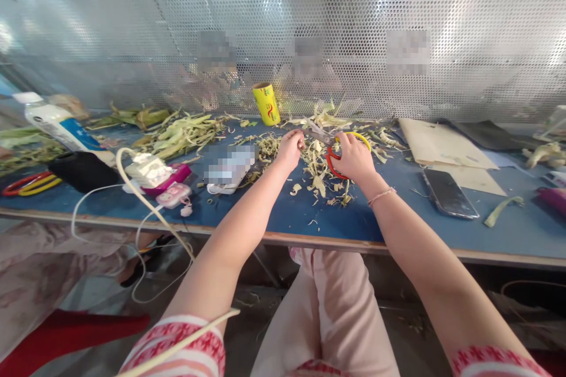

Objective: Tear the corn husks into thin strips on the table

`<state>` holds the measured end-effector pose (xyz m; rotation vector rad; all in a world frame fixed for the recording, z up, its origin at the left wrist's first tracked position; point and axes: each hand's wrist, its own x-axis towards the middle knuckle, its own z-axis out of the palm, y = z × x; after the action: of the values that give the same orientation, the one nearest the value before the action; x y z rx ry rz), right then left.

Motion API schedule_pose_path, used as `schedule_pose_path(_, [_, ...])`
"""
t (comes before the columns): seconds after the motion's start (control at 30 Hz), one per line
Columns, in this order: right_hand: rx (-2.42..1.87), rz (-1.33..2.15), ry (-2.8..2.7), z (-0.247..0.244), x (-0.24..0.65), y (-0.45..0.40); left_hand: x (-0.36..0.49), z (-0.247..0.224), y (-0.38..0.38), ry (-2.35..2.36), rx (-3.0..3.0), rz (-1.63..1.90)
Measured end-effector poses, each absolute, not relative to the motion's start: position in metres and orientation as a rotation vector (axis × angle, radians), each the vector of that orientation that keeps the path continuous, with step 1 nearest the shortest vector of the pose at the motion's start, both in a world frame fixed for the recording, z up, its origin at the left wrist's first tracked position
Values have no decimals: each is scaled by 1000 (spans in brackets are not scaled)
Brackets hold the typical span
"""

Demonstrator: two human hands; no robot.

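Observation:
My right hand (pixel 357 156) is closed around scissors (pixel 332 141) with one yellow and one red handle loop. The blades point left, toward my left hand (pixel 290 148), whose fingers are pinched together near the blade tips; what they hold is too small to make out. Pale green and yellowish plant scraps (pixel 317 179) lie on the blue table (pixel 283 212) below and around both hands. A yellow cardboard tube (pixel 266 104) stands upright behind my left hand.
On the left are a leafy pile (pixel 186 134), a bottle (pixel 66 126), a power bank (pixel 230 169), a charger (pixel 152 172) and cables. On the right lie a phone (pixel 450 193) and brown paper (pixel 442 144). A perforated metal panel (pixel 283 23) rises behind.

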<state>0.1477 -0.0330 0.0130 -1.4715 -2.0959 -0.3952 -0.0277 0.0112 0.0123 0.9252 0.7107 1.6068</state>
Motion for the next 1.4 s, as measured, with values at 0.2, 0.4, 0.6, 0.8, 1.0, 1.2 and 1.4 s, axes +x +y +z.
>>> schedule_pose_path(0.2, [-1464, -478, -2110, 16, 144, -34, -26, 13, 6, 671, 857, 1489])
schedule_pose_path(0.4, [-1472, -509, -2107, 19, 147, -34, -24, 14, 1, 647, 951, 1430])
schedule_pose_path(0.6, [-1498, -530, -2113, 20, 149, -33, -25, 12, 1, 660, 973, 1370])
schedule_pose_path(0.8, [-1480, -557, -2123, 21, 152, -32, -26, 12, 0, 644, 917, 1330])
schedule_pose_path(1.0, [-1485, -565, -2144, 23, 154, -33, -27, 12, 0, 637, 898, 1300])
schedule_pose_path(1.2, [-1523, -527, -2153, 27, 155, -36, -27, 8, 4, 649, 854, 1296])
schedule_pose_path(1.4, [-1547, -454, -2102, 27, 153, -38, -27, 8, 5, 664, 867, 1285])
